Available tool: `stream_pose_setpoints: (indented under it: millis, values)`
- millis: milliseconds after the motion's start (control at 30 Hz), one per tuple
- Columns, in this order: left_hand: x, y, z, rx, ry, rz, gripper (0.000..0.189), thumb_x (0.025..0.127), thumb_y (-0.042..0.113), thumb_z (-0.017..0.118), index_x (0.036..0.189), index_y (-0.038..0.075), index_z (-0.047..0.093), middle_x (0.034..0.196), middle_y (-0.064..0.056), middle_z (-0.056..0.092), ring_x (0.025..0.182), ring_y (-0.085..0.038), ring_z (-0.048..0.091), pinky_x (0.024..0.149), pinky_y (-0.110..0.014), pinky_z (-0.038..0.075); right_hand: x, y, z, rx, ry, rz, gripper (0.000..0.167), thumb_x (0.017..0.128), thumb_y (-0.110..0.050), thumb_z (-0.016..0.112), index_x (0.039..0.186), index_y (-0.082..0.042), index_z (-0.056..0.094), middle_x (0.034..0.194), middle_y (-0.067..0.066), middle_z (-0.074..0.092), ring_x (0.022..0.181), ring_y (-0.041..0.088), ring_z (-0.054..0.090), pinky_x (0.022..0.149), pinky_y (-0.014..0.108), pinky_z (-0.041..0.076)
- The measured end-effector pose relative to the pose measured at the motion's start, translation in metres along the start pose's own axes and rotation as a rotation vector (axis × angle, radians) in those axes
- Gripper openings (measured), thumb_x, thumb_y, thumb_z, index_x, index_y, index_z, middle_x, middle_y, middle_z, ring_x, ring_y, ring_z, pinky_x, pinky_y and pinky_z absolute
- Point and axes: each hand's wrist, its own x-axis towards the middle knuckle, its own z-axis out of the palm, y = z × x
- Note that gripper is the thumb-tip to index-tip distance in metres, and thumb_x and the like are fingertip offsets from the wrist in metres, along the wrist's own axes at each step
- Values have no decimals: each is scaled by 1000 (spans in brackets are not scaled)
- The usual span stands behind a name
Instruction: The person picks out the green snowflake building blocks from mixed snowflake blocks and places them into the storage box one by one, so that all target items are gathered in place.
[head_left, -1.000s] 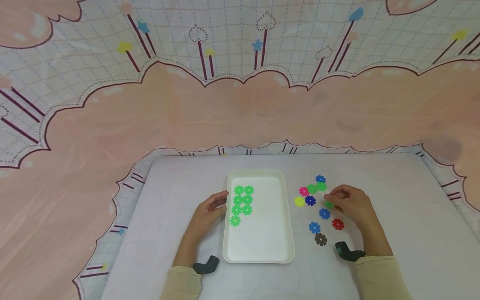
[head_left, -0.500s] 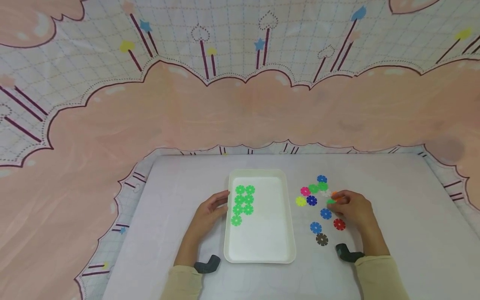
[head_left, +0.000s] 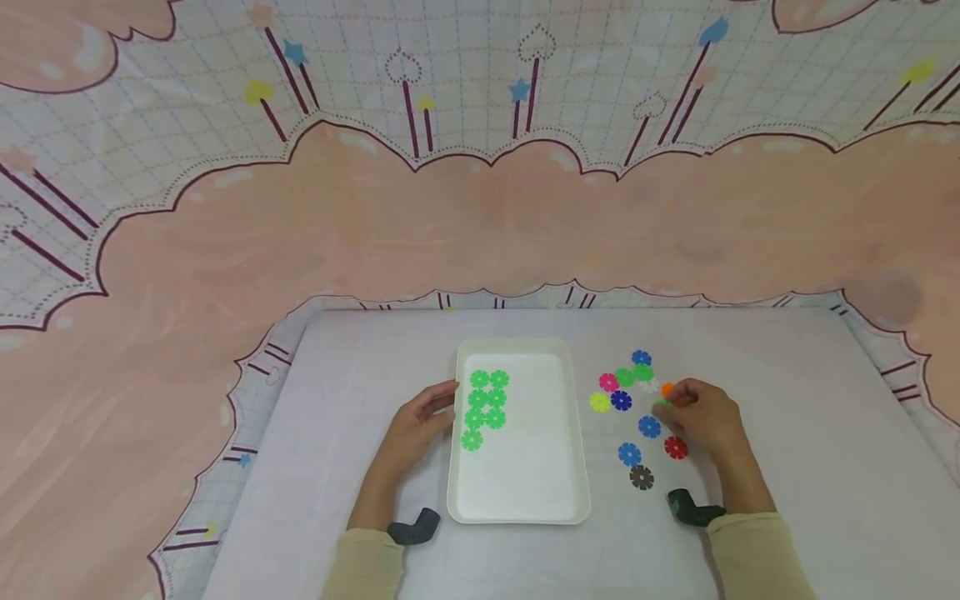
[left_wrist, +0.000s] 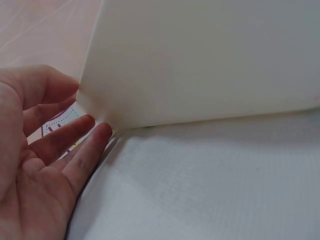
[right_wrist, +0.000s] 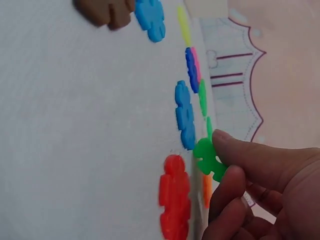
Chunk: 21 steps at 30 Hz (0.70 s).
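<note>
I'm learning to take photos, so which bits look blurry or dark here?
Head view: soft light, no strong glare on the tray; left wrist view: dim, the tray's side greyish; right wrist view: the brown disc looks blurry, the green disc in the right hand sharper.

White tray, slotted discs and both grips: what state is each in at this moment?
White tray: face up on the table
Seven green slotted discs: lying flat inside the tray
Held green disc: pinched, tilted; whether clear of the table, unclear
Orange disc: partly hidden
Red disc: flat on the table
Brown disc: flat on the table
Left grip: fingertips against the tray's edge
Right grip: pinching the held disc
</note>
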Motion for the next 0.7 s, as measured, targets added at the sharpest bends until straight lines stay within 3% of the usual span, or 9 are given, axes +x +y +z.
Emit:
stream_pose_setpoints:
  millis: [333,533,700]
  values:
    - [-1,0,-1,10,11,-16,42,97,17,69,138,23,62,143,-2,63,137,-23,56,116,-51,42,-11,-33,9,189,-71,-111,35,91,-34,78,107,-6,63,93,9,63,82,23,58,64,26,56]
    - [-1,-1,-1,-1,1,-16,42,97,17,69,138,22,62,143,-3,63,137,-24,56,116,-52,43,-11,-54,21,262,-151,-220,30,92,-26,78,106,-3,64,90,9,65,77,22,62,68,28,59]
    - [0,0,-1,2,2,-9,42,97,19,69,138,24,62,142,-2,63,136,-23,56,116,-51,43,-12,-78,33,311,-231,-246,24,93,-18,76,109,-3,65,92,10,67,80,22,68,76,29,63]
